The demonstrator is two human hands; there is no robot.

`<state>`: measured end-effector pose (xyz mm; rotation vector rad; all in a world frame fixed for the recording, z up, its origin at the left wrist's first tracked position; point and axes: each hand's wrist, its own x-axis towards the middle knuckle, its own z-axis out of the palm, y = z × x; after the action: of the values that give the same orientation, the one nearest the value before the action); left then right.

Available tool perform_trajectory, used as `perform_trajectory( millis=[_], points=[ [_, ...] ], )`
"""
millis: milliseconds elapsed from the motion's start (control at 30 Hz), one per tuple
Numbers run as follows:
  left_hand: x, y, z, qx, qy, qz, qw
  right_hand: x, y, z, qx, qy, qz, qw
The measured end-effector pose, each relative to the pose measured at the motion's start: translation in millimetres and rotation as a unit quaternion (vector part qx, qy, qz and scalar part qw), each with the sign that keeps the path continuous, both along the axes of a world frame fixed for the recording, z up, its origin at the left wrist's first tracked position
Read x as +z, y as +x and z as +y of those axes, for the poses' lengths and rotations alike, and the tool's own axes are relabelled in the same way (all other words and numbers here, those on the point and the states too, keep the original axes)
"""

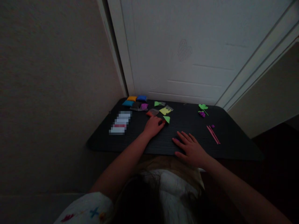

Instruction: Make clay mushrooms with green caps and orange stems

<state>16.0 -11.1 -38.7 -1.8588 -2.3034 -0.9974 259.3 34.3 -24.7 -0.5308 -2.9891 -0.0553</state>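
My left hand (153, 126) rests on the dark table with its fingers curled. Thumb and fingertips close on a small clay piece (166, 119), whose green pointed part sticks out beyond them; a bit of red shows at the fingertips. My right hand (190, 148) lies palm down near the front edge, fingers spread. Under its fingertips a small purple clay bit (177, 140) partly shows. Just behind my left hand is a bag of red-orange clay (152, 112), with a bag of yellow clay (166, 110) beside it.
Orange (132, 98), blue (141, 98) and other clay bags sit at the back left. A blurred sheet (121, 122) lies at left. To the right are a green clay clover (203, 107), a purple clay cluster (202, 114), a purple ball (212, 126) and pink tools (213, 134).
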Motion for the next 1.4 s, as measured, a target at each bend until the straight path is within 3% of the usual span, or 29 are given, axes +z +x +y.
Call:
perform_trajectory(
  millis=[133,300,433,567,700,867,1000,1133,1267,1400],
  points=[
    [0.6,0.2,-1.7,0.011,0.018,-0.009,1.0,0.3,0.6,-0.2,-0.059,0.004,-0.007,0.998],
    [-0.8,-0.5,-1.6,0.013,0.037,-0.024,0.999,-0.4,1.9,1.2,0.005,-0.003,-0.029,1.0],
    [-0.7,-0.5,-2.1,0.018,0.014,0.005,1.0,-0.2,1.3,2.4,-0.077,0.003,-0.02,0.997],
    [0.5,-0.2,-2.4,0.03,0.002,0.021,0.999,-0.5,-0.8,-0.6,0.017,0.001,-0.034,0.999],
    [0.6,-0.8,-1.6,0.029,-0.009,0.023,0.999,-1.0,-1.2,3.8,-0.092,0.01,-0.017,0.996],
    [-0.6,-1.3,-1.4,0.028,-0.006,0.024,0.999,-2.9,-1.4,2.0,0.0,0.003,-0.029,1.0],
    [-1.3,-1.7,-1.3,0.03,-0.012,0.022,0.999,-2.6,-2.3,5.2,-0.103,0.002,-0.014,0.995],
    [-2.3,-2.5,-0.3,0.022,-0.002,0.022,1.0,-2.2,-3.5,5.2,-0.021,-0.006,-0.024,0.999],
    [-2.2,-2.6,0.2,0.021,-0.011,0.013,1.0,-2.1,-5.0,6.1,-0.096,-0.011,-0.016,0.995],
    [-1.4,-2.3,-0.2,0.028,-0.019,0.013,0.999,-2.0,-5.4,5.3,-0.028,-0.012,-0.017,0.999]
  ],
)
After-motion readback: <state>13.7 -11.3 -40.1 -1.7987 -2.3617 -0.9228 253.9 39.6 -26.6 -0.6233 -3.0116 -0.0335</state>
